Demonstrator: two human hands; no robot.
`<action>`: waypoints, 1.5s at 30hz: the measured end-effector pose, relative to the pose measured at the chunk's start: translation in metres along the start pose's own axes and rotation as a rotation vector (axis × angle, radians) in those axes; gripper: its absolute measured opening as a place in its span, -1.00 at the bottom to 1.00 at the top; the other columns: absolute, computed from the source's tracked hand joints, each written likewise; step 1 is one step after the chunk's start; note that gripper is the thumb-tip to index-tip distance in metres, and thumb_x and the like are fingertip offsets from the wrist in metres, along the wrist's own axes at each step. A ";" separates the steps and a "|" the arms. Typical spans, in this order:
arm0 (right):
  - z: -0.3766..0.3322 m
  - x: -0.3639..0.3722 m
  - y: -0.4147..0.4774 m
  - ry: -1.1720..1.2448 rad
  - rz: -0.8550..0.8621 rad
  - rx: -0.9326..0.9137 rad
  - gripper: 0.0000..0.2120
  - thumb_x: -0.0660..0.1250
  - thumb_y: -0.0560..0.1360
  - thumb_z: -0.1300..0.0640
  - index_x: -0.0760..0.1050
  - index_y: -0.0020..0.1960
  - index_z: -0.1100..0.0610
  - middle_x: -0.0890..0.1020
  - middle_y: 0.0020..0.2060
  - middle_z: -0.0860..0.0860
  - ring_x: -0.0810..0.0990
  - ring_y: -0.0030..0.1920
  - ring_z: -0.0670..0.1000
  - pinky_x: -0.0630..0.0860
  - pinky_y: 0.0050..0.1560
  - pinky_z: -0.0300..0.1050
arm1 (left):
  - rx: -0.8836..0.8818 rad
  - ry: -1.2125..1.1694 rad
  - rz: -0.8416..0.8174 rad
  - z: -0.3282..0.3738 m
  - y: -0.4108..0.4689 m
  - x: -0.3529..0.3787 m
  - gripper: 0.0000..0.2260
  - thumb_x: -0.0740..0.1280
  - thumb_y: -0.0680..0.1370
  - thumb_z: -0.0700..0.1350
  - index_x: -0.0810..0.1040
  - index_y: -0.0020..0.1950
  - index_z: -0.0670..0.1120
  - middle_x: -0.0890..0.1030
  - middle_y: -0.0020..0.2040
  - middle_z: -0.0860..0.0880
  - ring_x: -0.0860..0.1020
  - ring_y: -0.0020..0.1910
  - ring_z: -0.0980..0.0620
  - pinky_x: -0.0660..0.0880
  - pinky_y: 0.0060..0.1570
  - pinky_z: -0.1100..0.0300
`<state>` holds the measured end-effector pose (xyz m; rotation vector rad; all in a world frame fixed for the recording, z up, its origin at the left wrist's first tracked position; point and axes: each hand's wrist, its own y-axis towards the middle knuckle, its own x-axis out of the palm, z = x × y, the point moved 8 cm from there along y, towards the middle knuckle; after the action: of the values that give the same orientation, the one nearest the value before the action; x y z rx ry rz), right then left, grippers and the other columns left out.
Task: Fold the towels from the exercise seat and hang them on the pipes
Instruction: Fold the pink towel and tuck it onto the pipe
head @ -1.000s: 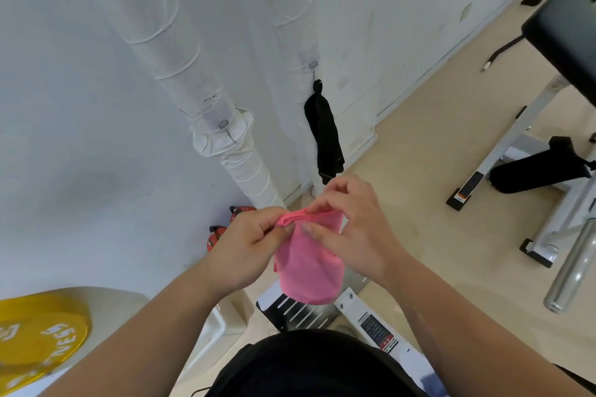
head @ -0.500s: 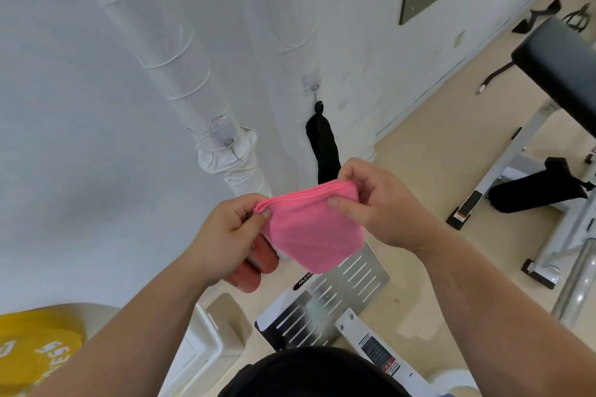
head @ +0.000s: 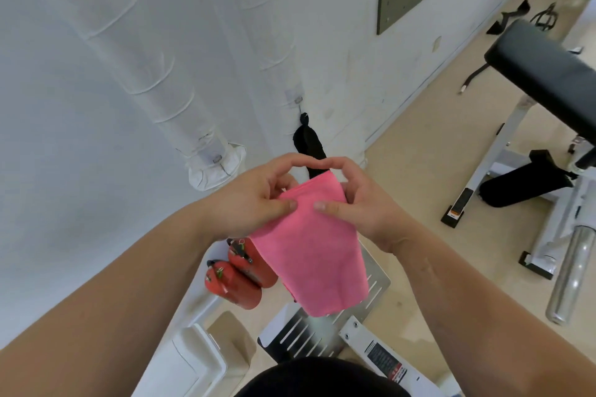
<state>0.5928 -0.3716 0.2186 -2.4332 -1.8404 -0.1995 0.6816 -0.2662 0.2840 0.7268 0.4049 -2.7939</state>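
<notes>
Just in front of the white wrapped wall pipe (head: 154, 74), our left hand (head: 254, 200) and right hand (head: 361, 206) each pinch the top edge of the pink cloth towel (head: 312, 255) hanging folded between them; folding looks nearly done, we judge, and next it must be lifted and hung on that pipe.

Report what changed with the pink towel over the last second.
The left hand and right hand spread the pink cloth towel wide, then drew together again, thumbs now on its front. Both kept hold. The black cloth still hangs on the white wrapped pipe.
</notes>
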 end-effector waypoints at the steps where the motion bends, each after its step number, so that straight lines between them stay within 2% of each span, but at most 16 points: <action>1: 0.013 -0.002 -0.001 -0.023 -0.023 0.039 -0.39 0.56 0.43 0.22 0.40 0.37 -0.10 0.68 0.11 0.18 0.69 0.11 0.13 0.64 0.12 0.15 | 0.006 0.015 0.022 0.001 0.002 0.000 -0.43 0.25 0.60 -0.38 0.51 0.27 0.33 0.61 -0.02 -0.13 0.55 -0.16 -0.27 0.49 -0.20 -0.01; 3: 0.049 -0.001 -0.005 -0.122 -0.091 0.142 -0.25 0.63 0.34 0.20 0.39 0.43 -0.06 0.64 0.23 0.05 0.64 0.24 0.06 0.59 0.23 0.14 | 0.003 0.081 0.064 -0.003 0.005 -0.003 -0.48 0.22 0.59 -0.40 0.62 0.12 0.25 0.64 0.05 -0.01 0.59 -0.03 -0.19 0.52 -0.07 0.01; 5: 0.088 0.000 -0.013 -0.237 -0.121 0.296 -0.29 0.65 0.28 0.18 0.47 0.36 -0.02 0.67 0.18 -0.03 0.65 0.20 0.01 0.60 0.23 0.06 | -0.018 0.168 0.091 -0.012 0.007 -0.008 -0.51 0.20 0.57 -0.42 0.71 -0.04 0.15 0.63 0.02 0.05 0.59 -0.02 0.01 0.48 -0.03 0.13; 8: 0.125 0.000 -0.028 -0.431 -0.145 0.414 -0.68 0.61 0.33 0.14 0.60 0.02 -0.04 0.68 -0.05 -0.10 0.64 0.01 -0.04 0.57 -0.02 -0.32 | -0.075 0.213 0.174 -0.030 0.007 -0.022 -0.52 0.19 0.56 -0.44 0.76 -0.11 0.07 0.63 0.00 0.12 0.58 0.00 0.11 0.46 -0.03 0.29; 10: 0.133 -0.001 -0.034 -0.477 -0.157 0.427 -0.81 0.55 0.43 0.12 0.60 -0.02 -0.04 0.66 -0.08 -0.15 0.62 -0.04 -0.10 0.49 -0.12 -0.41 | -0.108 0.230 0.257 -0.042 0.004 -0.034 -0.51 0.17 0.56 -0.44 0.76 -0.08 0.06 0.63 0.02 0.15 0.57 0.00 0.19 0.42 -0.09 0.44; 13: 0.135 -0.008 -0.038 -0.372 -0.114 0.431 -0.75 0.48 0.47 0.22 0.57 0.05 -0.07 0.64 -0.07 -0.19 0.60 -0.06 -0.18 0.47 -0.16 -0.41 | -0.151 0.186 0.384 -0.062 -0.007 -0.048 -0.51 0.14 0.58 -0.43 0.74 -0.02 0.06 0.62 0.09 0.18 0.55 -0.02 0.31 0.40 -0.09 0.49; 16: 0.136 -0.019 -0.040 -0.386 -0.123 0.414 -0.69 0.45 0.40 0.36 0.62 0.06 0.05 0.63 -0.14 -0.13 0.60 -0.15 -0.15 0.50 -0.16 -0.34 | -0.211 0.037 0.567 -0.084 -0.024 -0.065 -0.54 0.16 0.60 -0.41 0.71 0.01 0.08 0.62 0.12 0.15 0.54 -0.02 0.24 0.45 -0.08 0.41; 20: 0.149 -0.046 -0.044 -0.316 0.034 0.417 -0.91 0.47 0.45 0.24 0.66 -0.04 0.16 0.64 -0.22 0.06 0.57 -0.13 -0.02 0.51 0.03 0.00 | -0.288 -0.153 0.732 -0.109 -0.049 -0.077 -0.60 0.18 0.62 -0.37 0.69 0.13 0.04 0.63 0.17 0.09 0.56 0.00 0.23 0.50 -0.13 0.45; 23: 0.150 -0.058 -0.049 0.144 0.272 0.416 -0.80 0.32 0.60 0.28 0.61 0.19 0.17 0.73 0.07 0.10 0.69 0.12 0.07 0.57 0.22 0.05 | -0.313 -0.166 0.723 -0.125 -0.063 -0.070 -0.59 0.22 0.63 -0.33 0.67 0.12 0.16 0.64 0.14 0.08 0.56 0.00 0.12 0.51 0.07 0.22; 25: 0.149 -0.063 -0.050 0.270 0.382 0.389 -0.78 0.25 0.65 0.26 0.56 0.25 0.13 0.72 0.11 0.09 0.70 0.11 0.08 0.59 0.18 0.07 | -0.340 -0.169 0.708 -0.136 -0.070 -0.060 -0.58 0.24 0.64 -0.32 0.66 0.11 0.21 0.64 0.14 0.07 0.56 -0.03 0.12 0.51 0.06 0.22; 29: 0.143 -0.073 -0.048 -0.068 0.548 0.344 -0.87 0.23 0.66 0.17 0.53 0.15 0.08 0.66 0.01 0.16 0.61 -0.09 0.06 0.59 -0.01 0.16 | -0.384 -0.191 0.672 -0.151 -0.079 -0.037 -0.57 0.26 0.64 -0.31 0.63 0.19 0.24 0.65 0.14 -0.01 0.59 -0.07 0.12 0.49 -0.05 0.29; 34: 0.125 -0.063 -0.038 -0.313 0.613 0.284 -0.94 0.23 0.65 0.07 0.46 0.07 0.03 0.63 -0.14 0.12 0.61 -0.16 0.14 0.51 -0.19 0.06 | -0.385 -0.183 0.650 -0.156 -0.085 -0.013 -0.49 0.25 0.63 -0.31 0.56 0.30 0.31 0.65 0.15 -0.12 0.63 -0.04 0.00 0.62 0.07 0.04; 38: 0.103 -0.031 -0.031 -0.318 0.581 0.249 -0.83 0.22 0.64 -0.14 0.45 0.10 -0.06 0.65 -0.18 0.02 0.63 -0.18 0.07 0.51 -0.24 0.01 | -0.337 -0.124 0.596 -0.144 -0.079 0.007 -0.48 0.28 0.61 -0.31 0.52 0.35 0.29 0.67 0.12 -0.10 0.67 0.04 -0.08 0.63 0.10 -0.05; 41: 0.087 0.001 -0.025 -0.227 0.493 0.221 -0.82 0.24 0.62 -0.20 0.45 0.06 -0.11 0.63 -0.28 0.03 0.62 -0.30 0.06 0.49 -0.28 -0.05 | -0.276 -0.110 0.539 -0.129 -0.069 0.028 -0.62 0.29 0.61 -0.11 0.52 0.41 0.18 0.67 0.09 -0.03 0.68 0.04 -0.07 0.62 0.10 -0.16; 43: 0.078 0.018 -0.022 -0.203 0.468 0.184 -0.88 0.27 0.63 -0.13 0.44 0.03 -0.10 0.64 -0.24 0.03 0.65 -0.23 0.07 0.55 -0.21 -0.02 | -0.225 -0.069 0.521 -0.116 -0.064 0.037 -0.61 0.25 0.59 0.02 0.52 0.42 0.15 0.63 0.22 0.17 0.61 0.22 0.11 0.53 0.29 -0.05; 45: 0.071 0.031 -0.019 -0.179 0.453 0.144 -0.95 0.27 0.64 -0.04 0.44 0.05 -0.08 0.66 -0.17 0.01 0.66 -0.14 0.03 0.56 -0.12 -0.07 | -0.163 -0.027 0.501 -0.102 -0.059 0.043 -0.62 0.20 0.61 0.05 0.49 0.42 0.20 0.62 0.25 0.27 0.57 0.25 0.25 0.49 0.31 0.15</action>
<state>0.5870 -0.3265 0.1527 -2.7478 -1.2490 0.1812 0.6731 -0.1845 0.1888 0.6457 0.3781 -2.2701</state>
